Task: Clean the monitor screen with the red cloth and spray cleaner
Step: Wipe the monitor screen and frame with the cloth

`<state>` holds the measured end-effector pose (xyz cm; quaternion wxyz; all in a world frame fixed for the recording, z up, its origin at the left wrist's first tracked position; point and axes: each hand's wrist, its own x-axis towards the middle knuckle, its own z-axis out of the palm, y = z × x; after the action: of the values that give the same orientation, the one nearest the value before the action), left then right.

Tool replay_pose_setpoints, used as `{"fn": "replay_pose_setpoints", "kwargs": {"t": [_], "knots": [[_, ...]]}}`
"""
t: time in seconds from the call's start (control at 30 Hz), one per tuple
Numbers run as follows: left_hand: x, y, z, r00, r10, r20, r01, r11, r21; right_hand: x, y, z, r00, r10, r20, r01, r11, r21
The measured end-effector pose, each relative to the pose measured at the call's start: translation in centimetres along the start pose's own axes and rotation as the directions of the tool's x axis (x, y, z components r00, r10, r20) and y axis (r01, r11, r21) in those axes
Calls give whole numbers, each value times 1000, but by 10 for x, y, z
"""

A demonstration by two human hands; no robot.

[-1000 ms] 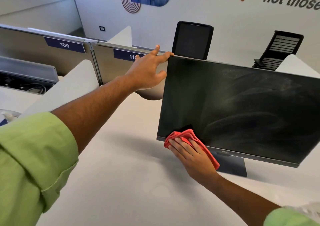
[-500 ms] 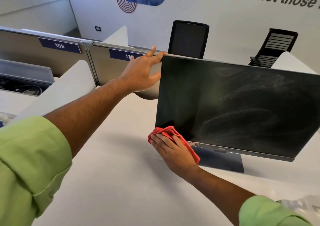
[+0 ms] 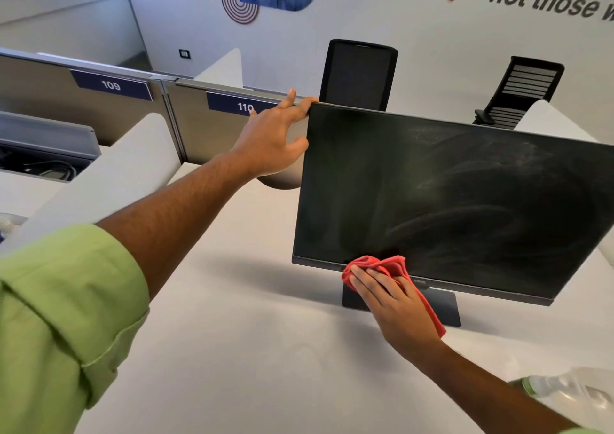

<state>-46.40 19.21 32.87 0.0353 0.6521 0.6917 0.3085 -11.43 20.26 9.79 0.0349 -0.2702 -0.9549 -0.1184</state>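
Observation:
A black monitor [image 3: 465, 201] stands on the white desk [image 3: 249, 334], its dark screen streaked with pale wipe marks. My left hand [image 3: 272, 138] grips the monitor's top left corner and left edge. My right hand [image 3: 395, 300] presses the red cloth [image 3: 378, 264] flat against the screen's lower bezel, left of the brand logo. Part of the cloth hangs down beside my palm. A clear spray bottle [image 3: 571, 393] lies at the bottom right edge of the view, partly cut off.
Grey desk partitions labelled 109 [image 3: 111, 85] and 110 [image 3: 244, 106] run behind the desk. Two black office chairs [image 3: 358, 73] stand beyond the monitor against the wall. A white side divider [image 3: 109, 174] rises on the left. The monitor's dark base [image 3: 445, 307] sits under my right hand.
My right hand slid the red cloth rightward along the screen's bottom edge, from the lower left corner toward the logo. My left hand kept its grip on the top corner.

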Motion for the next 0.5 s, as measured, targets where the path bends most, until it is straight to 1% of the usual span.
{"fn": "replay_pose_setpoints", "kwargs": {"t": [0.1,0.17,0.23,0.3,0.4,0.43,0.5], "knots": [[0,1,1,1000,10,-3,-10,1000,-13,-17,8,3,995,99,-7,-99,995,14],[0,1,1,1000,21,-6,-21,1000,-18,-18,7,4,993,114,-19,-114,993,13],[1,2,1,999,31,-8,-31,999,-10,-9,-1,2,996,74,-49,-73,997,10],[2,1,1,999,37,0,-37,999,5,8,-17,-3,997,3,-79,0,999,37],[2,-1,0,999,41,6,-41,999,26,41,-45,-12,990,-36,-140,60,984,166],[2,-2,-1,999,40,1,-40,999,36,52,-53,-15,990,-54,-131,76,983,168],[2,-2,0,999,41,-8,-40,998,44,68,-64,-20,992,-124,-32,127,982,141]]}}
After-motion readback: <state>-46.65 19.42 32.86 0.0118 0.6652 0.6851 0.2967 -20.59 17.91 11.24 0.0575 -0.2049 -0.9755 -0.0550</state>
